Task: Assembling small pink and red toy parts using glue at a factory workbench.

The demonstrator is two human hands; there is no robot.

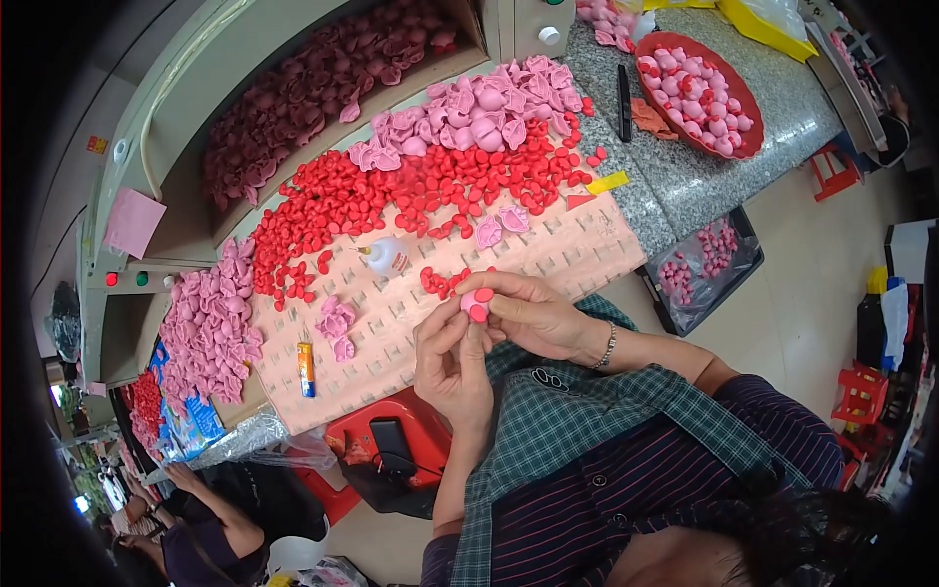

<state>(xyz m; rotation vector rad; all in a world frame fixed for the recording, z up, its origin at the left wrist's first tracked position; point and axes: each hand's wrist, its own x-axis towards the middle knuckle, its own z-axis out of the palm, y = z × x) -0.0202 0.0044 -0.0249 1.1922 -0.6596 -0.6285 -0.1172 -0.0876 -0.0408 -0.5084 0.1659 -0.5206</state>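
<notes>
Between my fingertips is a small pink rounded piece with red ovals (476,303). My left hand (452,372) pinches it from below, and my right hand (538,311), with a bracelet at the wrist, pinches it from the other side. Just beyond my fingers lies a little cluster of red pieces (440,284). A squat white bottle with a thin tip (388,257) rests farther up the patterned pink sheet (391,342). Loose pink petal-shaped pieces (335,318) lie left of my hands, near an orange and blue lighter-like object (306,370).
Heaps of red pieces (333,201) and pink pieces (479,108) cover the far side. Behind them, a grey machine opening (293,108) holds more pink pieces. A red basket (748,98) of pink and red balls stands right. A black crate (748,259) is below. Another person (205,528) sits left.
</notes>
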